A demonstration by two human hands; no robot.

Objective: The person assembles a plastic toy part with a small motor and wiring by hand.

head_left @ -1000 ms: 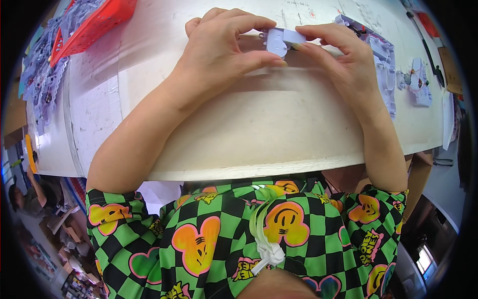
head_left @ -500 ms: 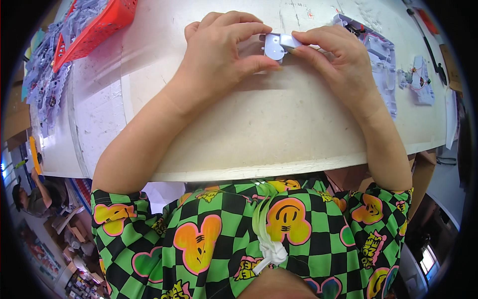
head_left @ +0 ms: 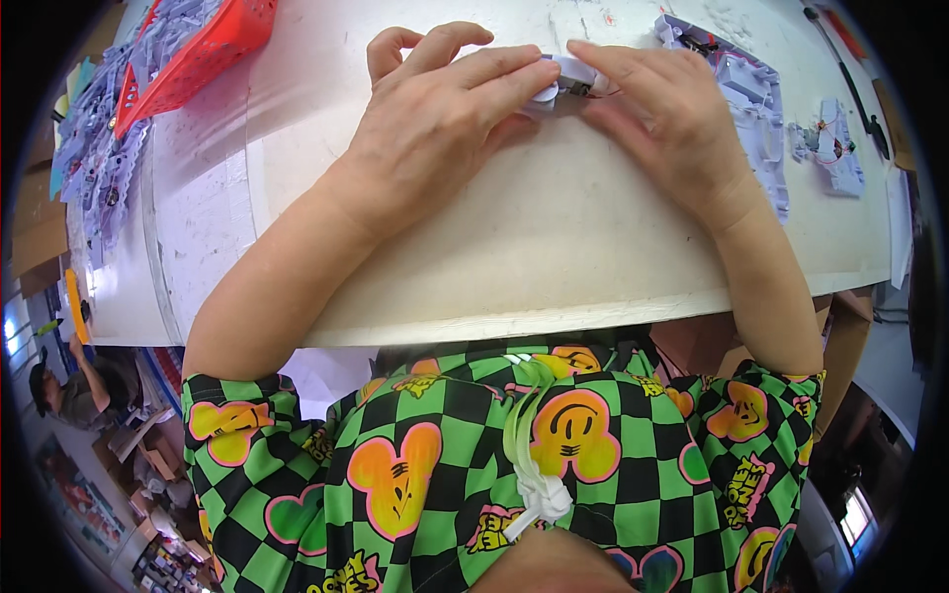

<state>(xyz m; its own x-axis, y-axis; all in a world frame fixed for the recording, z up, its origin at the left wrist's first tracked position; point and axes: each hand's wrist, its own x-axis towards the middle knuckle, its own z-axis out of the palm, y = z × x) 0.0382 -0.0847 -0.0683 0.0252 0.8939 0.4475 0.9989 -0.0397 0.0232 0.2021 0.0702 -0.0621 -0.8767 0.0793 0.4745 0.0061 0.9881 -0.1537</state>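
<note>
A small white plastic housing point(head_left: 573, 69) is in my left hand point(head_left: 425, 128). That hand is closed over its left side with the index and middle fingers on top, while the outer fingers are lifted. A dark piece and a thin reddish wire show at the housing's right end. My right hand point(head_left: 677, 119) is close against that end, its index finger stretched out at the far edge and its thumb smeared by motion. Its fingers are apart, and I see nothing gripped between them. My fingers hide much of the housing.
A long white plastic casing point(head_left: 761, 143) with parts inside lies right of my right hand. Farther right is a smaller white piece with wires point(head_left: 840, 158). A red basket point(head_left: 208, 64) of plastic parts stands far left, beside a pile of parts point(head_left: 94, 188). Another person point(head_left: 79, 381) is at lower left.
The housing has been turned and is more covered by my left fingers, which now lie over it. My right hand has gone from pinching its right piece to fingers apart.
</note>
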